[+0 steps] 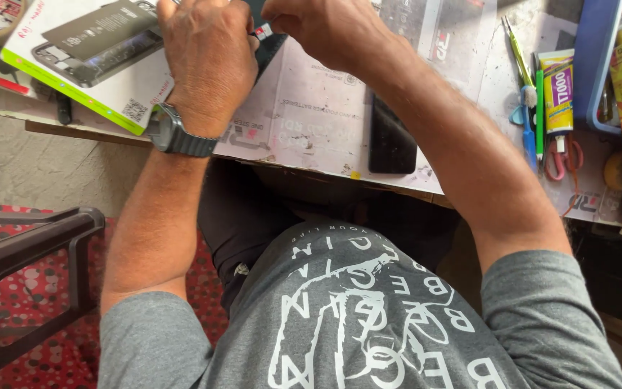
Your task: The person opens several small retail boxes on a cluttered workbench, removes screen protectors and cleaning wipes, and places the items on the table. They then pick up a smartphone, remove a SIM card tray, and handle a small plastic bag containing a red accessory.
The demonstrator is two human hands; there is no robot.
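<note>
Both my hands meet at the top edge of the view over a worktable. My left hand, with a dark watch on the wrist, is closed around a dark flat device that is mostly hidden under the fingers. My right hand is curled with its fingertips pinched at the top of that device, near a small red-and-white piece. What the right fingers grip is hidden. A black phone lies flat on the table below my right forearm.
A white and green box with a phone picture lies at the left. At the right lie a brush, a glue tube, red-handled scissors and a blue tray. A dark chair stands lower left.
</note>
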